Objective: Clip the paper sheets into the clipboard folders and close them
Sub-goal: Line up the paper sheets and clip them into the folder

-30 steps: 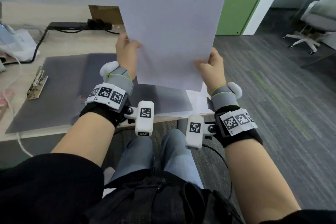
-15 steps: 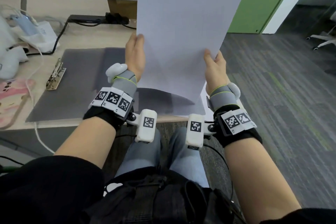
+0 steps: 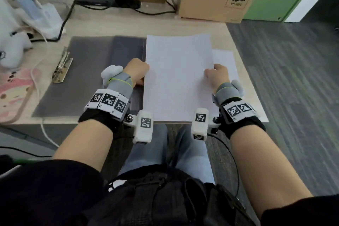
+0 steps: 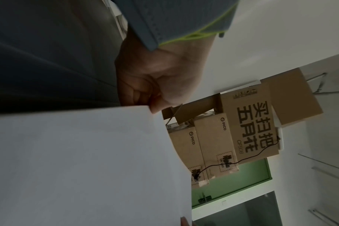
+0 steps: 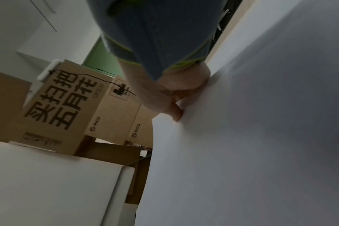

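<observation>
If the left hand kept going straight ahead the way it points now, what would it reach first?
Probably only the open grey folder beneath it; the left hand, gripping the paper sheets, points toward the desk's far edge, where the black power strip lies. Depth is unclear.

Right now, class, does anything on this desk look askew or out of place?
Yes. The white paper sheets held by the left hand and right hand lie off the open grey clipboard folder, covering only its right edge, far from its metal clip.
</observation>
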Motion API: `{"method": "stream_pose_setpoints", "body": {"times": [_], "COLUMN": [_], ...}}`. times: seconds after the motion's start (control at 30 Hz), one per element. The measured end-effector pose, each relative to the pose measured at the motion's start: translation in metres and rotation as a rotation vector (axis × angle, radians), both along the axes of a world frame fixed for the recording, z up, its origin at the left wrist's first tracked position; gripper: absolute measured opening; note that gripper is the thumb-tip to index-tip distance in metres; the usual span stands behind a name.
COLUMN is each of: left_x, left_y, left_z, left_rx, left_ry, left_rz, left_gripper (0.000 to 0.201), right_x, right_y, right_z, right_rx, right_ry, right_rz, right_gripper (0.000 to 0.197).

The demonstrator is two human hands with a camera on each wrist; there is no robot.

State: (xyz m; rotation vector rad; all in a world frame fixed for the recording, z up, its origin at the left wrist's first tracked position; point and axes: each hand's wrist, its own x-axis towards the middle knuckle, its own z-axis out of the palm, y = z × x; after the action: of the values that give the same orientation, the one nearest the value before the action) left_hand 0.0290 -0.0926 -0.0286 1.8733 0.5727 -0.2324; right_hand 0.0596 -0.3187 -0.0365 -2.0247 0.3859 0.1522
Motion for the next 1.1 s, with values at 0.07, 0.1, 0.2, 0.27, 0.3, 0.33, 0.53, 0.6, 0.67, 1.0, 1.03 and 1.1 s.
{"method": "stream_pose_setpoints", "body": {"times": [0.07, 0.1, 0.2, 0.27, 0.3, 0.33, 0.53, 0.6, 0.67, 1.0, 1.03, 1.1], "left_x": [0.0, 0.0, 0.003, 0.005, 0.004, 0.005, 0.007, 0.008, 0.009, 0.013, 0.014, 0.014], "left_y": [0.001, 0.001, 0.001, -0.001, -0.002, -0.001, 0.0, -0.001, -0.002, 0.002, 0.002, 0.003], "left_z": [-0.001, -0.001, 0.0, 0.002, 0.003, 0.003, 0.0, 0.0, 0.0, 0.003, 0.003, 0.005], "left_rx": [-0.007, -0.019, -0.04, -0.049, -0.059, -0.071, -0.065, -0.031, 0.047, -0.068, -0.079, -0.073], "left_ry": [0.043, 0.053, 0.068, 0.075, 0.073, 0.069, 0.095, 0.082, 0.072, 0.091, 0.09, 0.082], "left_rz": [-0.013, -0.017, -0.007, -0.013, -0.022, -0.023, -0.08, -0.049, -0.044, -0.046, -0.041, -0.038], "left_gripper": [0.013, 0.013, 0.018, 0.015, 0.014, 0.016, 0.018, 0.024, 0.03, 0.013, 0.013, 0.013], "right_x": [0.002, 0.004, 0.008, 0.01, 0.011, 0.01, 0.013, 0.014, 0.016, 0.018, 0.019, 0.02], "right_y": [0.001, 0.001, 0.002, 0.002, 0.001, 0.0, -0.004, -0.003, -0.002, 0.004, 0.003, 0.002], "right_z": [-0.005, -0.007, -0.01, -0.008, -0.007, -0.005, -0.012, -0.012, -0.01, -0.005, -0.006, -0.005], "right_rx": [-0.027, -0.039, -0.069, -0.089, -0.096, -0.104, -0.103, -0.095, -0.1, -0.111, -0.122, -0.119], "right_ry": [0.045, 0.058, 0.085, 0.105, 0.101, 0.106, 0.131, 0.136, 0.15, 0.121, 0.127, 0.12], "right_rz": [0.01, 0.008, 0.005, 0.004, 0.003, 0.006, 0.032, 0.027, 0.013, -0.002, -0.008, -0.012], "right_gripper": [0.024, 0.029, 0.032, 0.032, 0.032, 0.031, 0.019, 0.03, 0.025, 0.044, 0.045, 0.043]}}
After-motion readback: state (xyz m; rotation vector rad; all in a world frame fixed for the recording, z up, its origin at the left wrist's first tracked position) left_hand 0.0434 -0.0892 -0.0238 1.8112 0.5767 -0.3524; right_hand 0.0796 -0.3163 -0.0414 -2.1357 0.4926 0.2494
